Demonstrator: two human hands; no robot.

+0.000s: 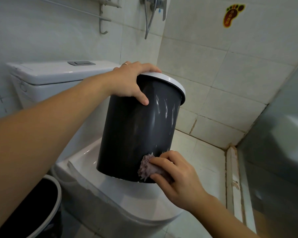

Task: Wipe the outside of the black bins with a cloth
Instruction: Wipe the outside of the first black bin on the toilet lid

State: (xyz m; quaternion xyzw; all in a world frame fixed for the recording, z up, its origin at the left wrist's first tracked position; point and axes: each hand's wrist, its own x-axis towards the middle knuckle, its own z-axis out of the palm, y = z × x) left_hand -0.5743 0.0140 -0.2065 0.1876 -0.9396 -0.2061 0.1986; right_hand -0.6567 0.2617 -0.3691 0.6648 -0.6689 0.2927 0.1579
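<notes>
Nearest us, our left forearm runs up to our left hand (pixel 131 81), whose fingers curl over the white rim (pixel 172 82) of 1 black bin (pixel 136 131) while the thumb presses its dark wall, holding it tilted with its base on the closed toilet lid (pixel 120 200). Below that thumb, by the bin's bottom edge, our right hand (pixel 175 179) has its fingers clamped on a bunched purple cloth (pixel 147 167), pushed against the wall. Pale streaks show between thumb and cloth, so we judge this side only partly wiped. A 2nd black bin (pixel 46 208) stands low beside our left forearm, untouched by either hand; whether it is already wiped, we cannot tell.
</notes>
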